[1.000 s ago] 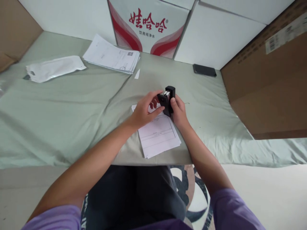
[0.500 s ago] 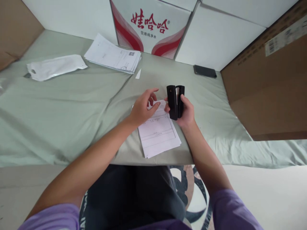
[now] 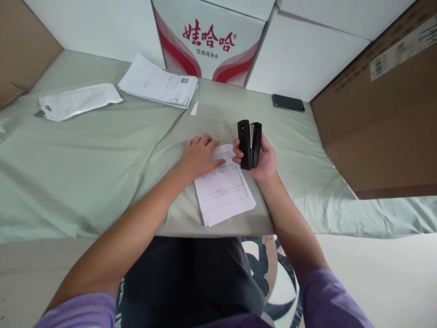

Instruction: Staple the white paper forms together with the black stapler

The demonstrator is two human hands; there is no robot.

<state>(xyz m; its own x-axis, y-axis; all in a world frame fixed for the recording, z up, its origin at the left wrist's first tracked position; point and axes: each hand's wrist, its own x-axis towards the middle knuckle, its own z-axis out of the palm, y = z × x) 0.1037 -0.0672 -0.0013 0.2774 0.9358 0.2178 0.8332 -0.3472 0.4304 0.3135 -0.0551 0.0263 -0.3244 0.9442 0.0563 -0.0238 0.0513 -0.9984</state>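
Observation:
A black stapler [image 3: 250,145] is gripped in my right hand [image 3: 264,159], its two arms a little apart with a strip of metal showing between them. It is held just above the upper right corner of a stack of printed sheets [image 3: 223,196], which lies near the table's front edge. Across the upper left of those sheets rests my left hand [image 3: 200,157], palm down with the fingers spread and nothing held. The hand covers part of the top sheet.
Behind lie another paper stack [image 3: 157,82], a white plastic packet [image 3: 80,101], a small white scrap [image 3: 194,108] and a black phone [image 3: 288,102]. White boxes [image 3: 208,41] line the back. A large brown carton [image 3: 378,118] stands at right, and pale green cloth [image 3: 102,173] covers the table.
My left hand has come down from a curled pose above the sheets and now lies flatter on their upper left. The stapler stays in my right hand, almost in place.

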